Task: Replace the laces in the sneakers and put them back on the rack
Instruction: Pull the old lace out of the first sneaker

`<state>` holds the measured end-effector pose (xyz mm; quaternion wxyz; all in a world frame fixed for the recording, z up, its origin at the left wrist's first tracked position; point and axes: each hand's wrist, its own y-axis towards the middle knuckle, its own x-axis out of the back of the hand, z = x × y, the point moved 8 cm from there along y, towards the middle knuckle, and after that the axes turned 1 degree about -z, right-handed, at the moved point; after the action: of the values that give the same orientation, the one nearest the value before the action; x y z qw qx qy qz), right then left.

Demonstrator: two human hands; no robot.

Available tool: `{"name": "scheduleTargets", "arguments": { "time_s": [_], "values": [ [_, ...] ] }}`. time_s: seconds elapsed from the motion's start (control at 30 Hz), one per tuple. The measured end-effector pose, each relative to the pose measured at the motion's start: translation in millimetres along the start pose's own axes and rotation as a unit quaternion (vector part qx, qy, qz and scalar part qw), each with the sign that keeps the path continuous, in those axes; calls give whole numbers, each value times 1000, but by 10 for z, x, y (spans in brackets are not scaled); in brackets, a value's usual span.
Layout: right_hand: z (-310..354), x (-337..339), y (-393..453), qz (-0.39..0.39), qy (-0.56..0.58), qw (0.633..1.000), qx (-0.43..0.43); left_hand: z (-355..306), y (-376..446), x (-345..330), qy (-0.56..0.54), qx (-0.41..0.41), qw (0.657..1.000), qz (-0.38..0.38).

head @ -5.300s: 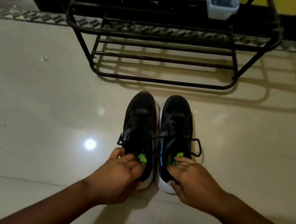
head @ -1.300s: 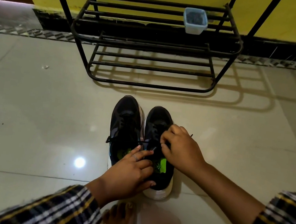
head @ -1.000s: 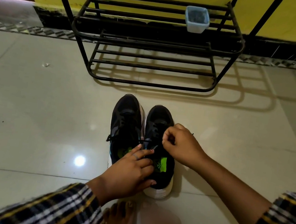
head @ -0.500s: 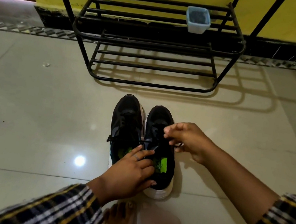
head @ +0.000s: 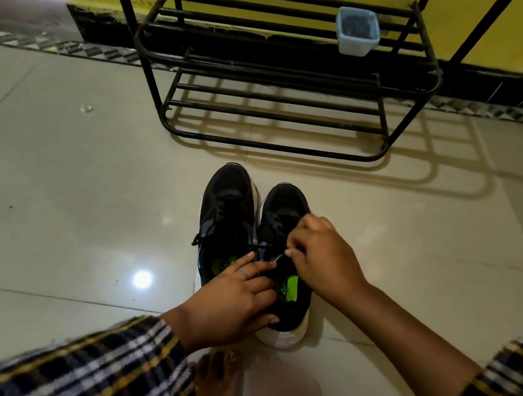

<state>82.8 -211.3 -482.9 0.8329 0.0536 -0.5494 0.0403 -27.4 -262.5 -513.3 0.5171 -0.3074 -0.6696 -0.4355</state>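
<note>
Two black sneakers with white soles and green insoles stand side by side on the tiled floor, toes toward the rack. The left sneaker (head: 227, 213) keeps its black lace tied. My left hand (head: 231, 298) rests across the heel ends of both shoes, fingers straight, steadying the right sneaker (head: 285, 208). My right hand (head: 319, 254) hovers over the right sneaker's lacing and pinches its black lace (head: 266, 247) between fingertips. The black metal shoe rack (head: 271, 146) stands against the yellow wall beyond the shoes.
A small translucent plastic container (head: 357, 30) sits on the rack's upper shelf at the right. My bare foot (head: 219, 381) lies just behind the sneakers. Glossy pale floor tiles (head: 66, 202) spread to both sides, with a light glare at the left.
My right hand swung out to the right with the lace, then came back over the right sneaker's lacing. The left hand stayed on the heels.
</note>
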Motion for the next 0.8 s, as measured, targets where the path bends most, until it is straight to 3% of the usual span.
{"name": "scheduleTargets", "arguments": {
  "time_s": [0.03,0.1,0.13,0.17,0.23,0.33,0.4,0.47,0.67,0.8],
  "values": [
    [-77,32,29,0,109,992,-64,3,0,2,-3,0,1000,-1],
    [-180,73,72,-15,359,918,-168,5,5,11,-10,2,1000,-2],
    [-219,96,81,-33,433,880,-194,3,8,13,-10,4,1000,-2],
    [-243,121,87,-40,451,869,-200,2,9,13,-11,5,1000,-2],
    [-253,125,83,-18,357,920,-160,0,11,15,-10,7,1000,-3],
    [-172,-36,1,57,120,989,-62,1,7,6,-4,9,1000,-2],
    [-106,-109,-59,58,-13,998,-12,4,3,-9,-3,11,1000,2],
    [5,-71,-86,21,-70,997,33,2,1,-13,-6,12,1000,1],
    [118,20,-104,-55,-70,991,104,2,9,4,-6,12,1000,-4],
    [37,214,-55,-91,64,992,58,4,8,-5,-6,15,1000,2]
  ]
}}
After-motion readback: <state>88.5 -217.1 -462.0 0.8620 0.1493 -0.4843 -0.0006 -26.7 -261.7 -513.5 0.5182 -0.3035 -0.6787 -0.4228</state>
